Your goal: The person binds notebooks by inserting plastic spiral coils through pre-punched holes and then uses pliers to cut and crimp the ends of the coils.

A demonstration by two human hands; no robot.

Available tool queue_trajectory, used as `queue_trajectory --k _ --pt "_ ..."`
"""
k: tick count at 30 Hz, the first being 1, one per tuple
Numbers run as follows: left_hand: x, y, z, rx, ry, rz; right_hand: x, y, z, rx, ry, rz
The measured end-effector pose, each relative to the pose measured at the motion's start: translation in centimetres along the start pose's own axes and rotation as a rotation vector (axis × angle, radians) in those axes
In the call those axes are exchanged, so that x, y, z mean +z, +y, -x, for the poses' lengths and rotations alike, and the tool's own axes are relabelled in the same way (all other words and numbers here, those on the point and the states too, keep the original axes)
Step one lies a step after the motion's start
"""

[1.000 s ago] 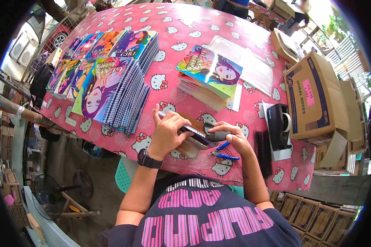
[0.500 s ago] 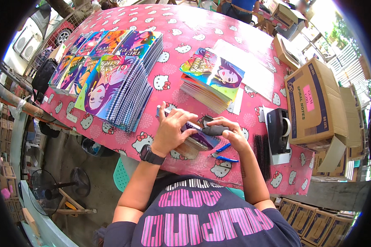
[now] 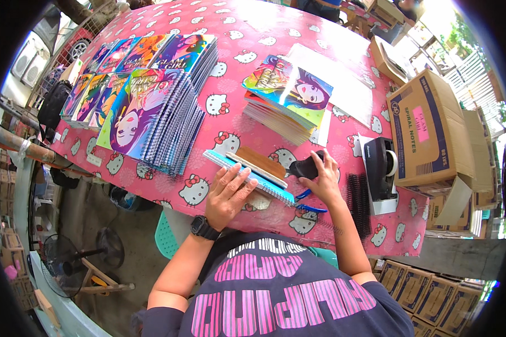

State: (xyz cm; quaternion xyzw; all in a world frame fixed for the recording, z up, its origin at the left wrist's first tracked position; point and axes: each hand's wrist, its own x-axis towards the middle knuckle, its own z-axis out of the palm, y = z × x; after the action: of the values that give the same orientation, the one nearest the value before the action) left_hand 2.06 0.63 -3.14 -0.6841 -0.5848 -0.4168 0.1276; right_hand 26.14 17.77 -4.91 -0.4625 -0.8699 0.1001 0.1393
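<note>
A light-blue spiral-bound notebook (image 3: 272, 188) lies slantwise near the table's front edge. My left hand (image 3: 229, 194) rests on it, fingers stretched out and laid flat. Along its far side are a pale strip (image 3: 257, 170) and a brown wooden block (image 3: 261, 162). To the right, my right hand (image 3: 324, 178) has its fingers closed round a black rounded tool (image 3: 306, 167); its exact kind is unclear. Below that hand are blue-handled pliers (image 3: 310, 208), their upper handle partly covered. A thin loose coil (image 3: 329, 226) lies by my right forearm.
Stacks of spiral notebooks (image 3: 177, 121) fill the table's left. Loose printed covers (image 3: 298, 90) are piled beyond my hands, beside white sheets (image 3: 343, 84). Black coils (image 3: 357, 205), a tape dispenser (image 3: 381, 168) and an open carton (image 3: 424, 135) stand at the right.
The notebook was raised and tilted between my hands; now it lies lower, its light-blue side up. My left hand has flattened over it. My right hand has moved slightly right with the black tool.
</note>
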Motion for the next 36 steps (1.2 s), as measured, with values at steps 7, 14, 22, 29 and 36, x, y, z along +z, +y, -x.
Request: queue_trajectory --k 7,14,22,29,36 --pt "-0.4 0.0 -0.7 0.008 0.036 0.01 0.3 2.4 4.8 -0.284 -0.138 -0.114" --pt "-0.9 0.2 -2.2 0.026 -0.009 -0.02 -0.1 1.8 5.8 -0.221 -0.143 0.008" --pt "2.1 0.7 -8.0 -0.118 -0.092 -0.027 -0.9 0.8 7.6 -0.04 -0.324 -0.422" --pt "2.1 1.2 -8.6 -0.141 -0.145 -0.071 -5.7 -0.8 8.5 0.155 -0.473 -0.655" --pt "2.1 1.8 -7.0 -0.061 -0.041 -0.087 -6.0 -7.2 7.2 0.13 -0.332 -0.717"
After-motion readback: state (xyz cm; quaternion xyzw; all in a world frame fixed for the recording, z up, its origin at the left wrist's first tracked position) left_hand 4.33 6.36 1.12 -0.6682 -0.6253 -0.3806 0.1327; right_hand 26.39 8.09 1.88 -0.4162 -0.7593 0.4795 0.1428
